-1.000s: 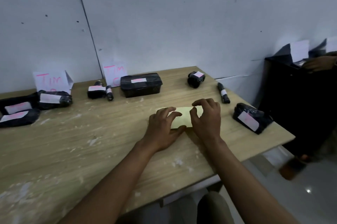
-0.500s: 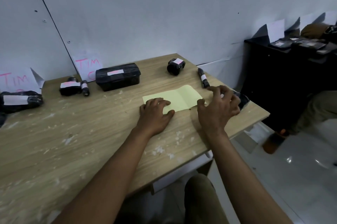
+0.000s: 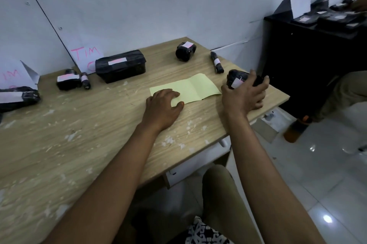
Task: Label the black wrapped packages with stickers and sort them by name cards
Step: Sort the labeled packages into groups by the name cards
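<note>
At the table's right near edge, the right hand (image 3: 243, 95) curls over a black wrapped package (image 3: 237, 78); it looks light and slippery, best clasped across its body. The left hand (image 3: 162, 105) lies flat on yellow paper (image 3: 195, 86)

A plain back room or small office used as a packing station: bare white panelled walls (image 3: 158, 1), a glossy tiled floor (image 3: 327, 194), and a scuffed wooden table (image 3: 79, 144) flecked with white scraps. Black wrapped packages (image 3: 120, 66) with stickers sit by handwritten name cards (image 3: 86, 58) (one reads "TIM"). A black cabinet (image 3: 309, 61) alongside bears more packages and cards.
</note>
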